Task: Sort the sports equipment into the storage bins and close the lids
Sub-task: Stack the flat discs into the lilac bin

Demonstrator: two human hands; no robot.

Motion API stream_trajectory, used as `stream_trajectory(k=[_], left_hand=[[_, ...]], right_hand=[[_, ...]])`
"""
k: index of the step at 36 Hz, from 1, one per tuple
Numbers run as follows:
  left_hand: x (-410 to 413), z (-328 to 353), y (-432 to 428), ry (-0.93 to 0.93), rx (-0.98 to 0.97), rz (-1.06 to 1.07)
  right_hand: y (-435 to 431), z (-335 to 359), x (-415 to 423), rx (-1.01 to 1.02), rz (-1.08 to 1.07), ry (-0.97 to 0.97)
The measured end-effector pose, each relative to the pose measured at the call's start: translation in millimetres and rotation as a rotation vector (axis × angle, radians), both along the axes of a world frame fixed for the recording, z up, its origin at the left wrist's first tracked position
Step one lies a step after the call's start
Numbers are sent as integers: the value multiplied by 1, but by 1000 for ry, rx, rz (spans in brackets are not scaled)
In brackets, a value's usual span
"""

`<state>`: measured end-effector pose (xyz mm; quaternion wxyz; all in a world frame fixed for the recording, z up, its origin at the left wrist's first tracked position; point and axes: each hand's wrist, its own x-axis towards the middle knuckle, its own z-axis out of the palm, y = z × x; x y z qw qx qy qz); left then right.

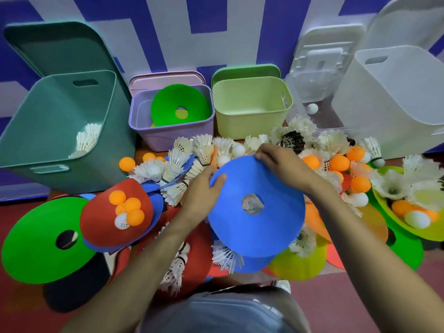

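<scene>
- Five open storage bins stand in a row against the striped wall: a teal bin [55, 131], a purple bin [168, 138], a light green bin [249, 121], a clear bin [310, 92] and a white bin [394, 104].
- Five lids are off and lean upright, one behind each bin: a teal lid [57, 49], a pink lid [165, 79], a green lid [245, 73], a clear lid [329, 51] and a white lid [408, 20].
- The teal bin holds a small cluster of white shuttlecocks [86, 138] in its near right corner; their number cannot be told.
- The purple bin holds a green disc cone [179, 99], tilted against the back wall, with a yellow one showing through its hole.
- The clear bin holds one white ball [312, 108].
- The inside of the white bin cannot be seen.
- Both hands hold one blue disc cone [257, 227] above the pile, just in front of the bins. The left hand [204, 191] pinches its left rim, thumb on top. The right hand [278, 162] grips its far rim, fingers curled over the edge.
- A red disc cone [96, 219] at the left carries four orange balls and one white.
- A large green cone [36, 248] lies flat at the far left.
- A yellow-green cone [430, 231] at the right carries shuttlecocks and balls.
- Loose shuttlecocks, orange balls and white balls lie heaped between the bins and the hands, too many and too tangled to count.
</scene>
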<state>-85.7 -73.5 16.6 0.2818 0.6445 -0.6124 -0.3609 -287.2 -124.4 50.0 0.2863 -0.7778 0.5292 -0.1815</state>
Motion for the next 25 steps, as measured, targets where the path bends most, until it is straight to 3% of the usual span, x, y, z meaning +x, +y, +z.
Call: stream_trajectory(k=[6,13,21,25], left_hand=[[21,32,-36,113,-109,132],[63,54,-86,144,-164,242],[107,51,-131,124,-141,413],[120,55,-151,-5,-187,404]], right_hand=[[-32,19,28,-107,-105,-163],[-79,28,61,-77,-126,-149],[-122,27,105,48,-209,-248],[-144,30,130,28,-289,-311]])
